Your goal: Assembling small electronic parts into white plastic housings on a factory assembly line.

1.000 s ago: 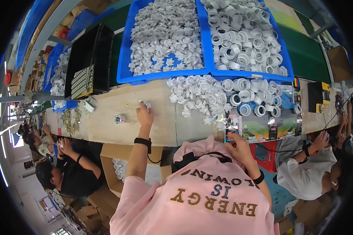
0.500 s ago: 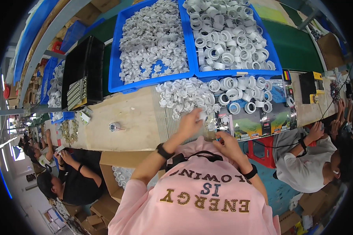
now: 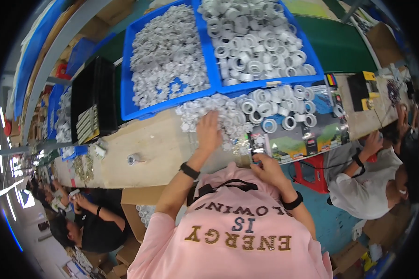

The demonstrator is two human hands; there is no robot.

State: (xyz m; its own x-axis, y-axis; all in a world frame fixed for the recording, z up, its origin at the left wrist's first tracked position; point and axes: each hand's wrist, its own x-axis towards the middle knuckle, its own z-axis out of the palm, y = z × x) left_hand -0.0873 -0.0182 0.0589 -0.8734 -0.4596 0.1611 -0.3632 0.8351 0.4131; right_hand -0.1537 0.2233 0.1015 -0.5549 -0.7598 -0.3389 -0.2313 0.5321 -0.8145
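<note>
At the near edge of the table (image 3: 114, 160), the right hand (image 3: 268, 169) is curled; whether its grip pinches anything cannot be determined. Farther from that edge, the left hand (image 3: 209, 133) touches the pile of small white parts (image 3: 226, 111), its grip too obscured to tell; white rings (image 3: 269, 109) lie right of the pile, and blue trays (image 3: 149, 111) stand beyond.
</note>
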